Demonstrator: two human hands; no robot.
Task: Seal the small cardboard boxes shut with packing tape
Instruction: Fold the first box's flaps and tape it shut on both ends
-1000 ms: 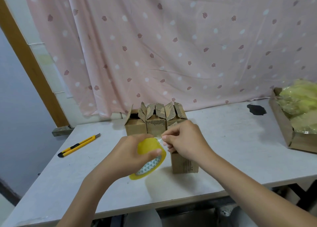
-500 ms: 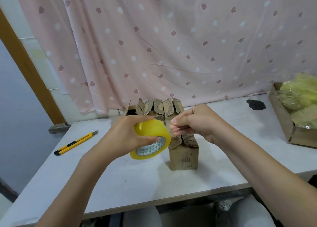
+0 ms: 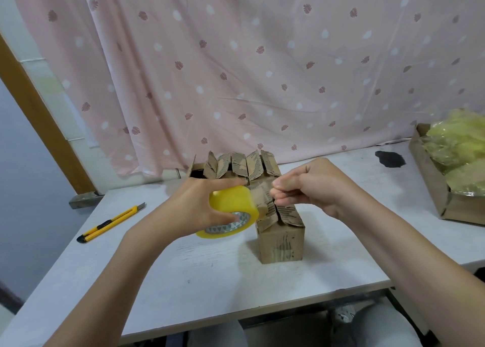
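Head view, single cam.

Item 1: left hand [image 3: 195,210], raised over the table, fingers and thumb curled round a yellow roll of clear packing tape w/ triangle-print core [image 3: 231,211]. Thumb tip lies on the core face; roll tilted, core face toward the camera and down. Grip: clamped on the roll.

Item 2: right hand [image 3: 312,189], level w/ the roll, just right of it. Thumb and fingertips pressed together in a pinch; the pulled-out tape end runs back to the roll as a clear strip, faint against the cardboard. Other fingers curled under.

Item 3: small brown cardboard box w/ dark printed marks, front one [image 3: 282,244], standing on the table directly below and behind the hands, near the front edge. Top flaps raised and loosely leaning, not flat, no tape seen on them.

Item 4: row of similar small brown cardboard boxes [image 3: 237,166] behind the front box, by the curtain, flaps standing up. Exact count hard to tell.

Item 5: white table w/ scuffed top [image 3: 215,281].

Item 6: yellow-and-black utility knife [image 3: 110,223], lying on the table left of the hands, well apart from the boxes.

Item 7: larger brown cardboard tray box [image 3: 433,189] at right table edge, holding crumpled yellowish plastic bags [image 3: 459,149].

Item 8: dark patch [image 3: 390,159] on tabletop near the tray box.

Item 9: pink curtain w/ leaf and dot print [image 3: 249,65], hanging behind the table.
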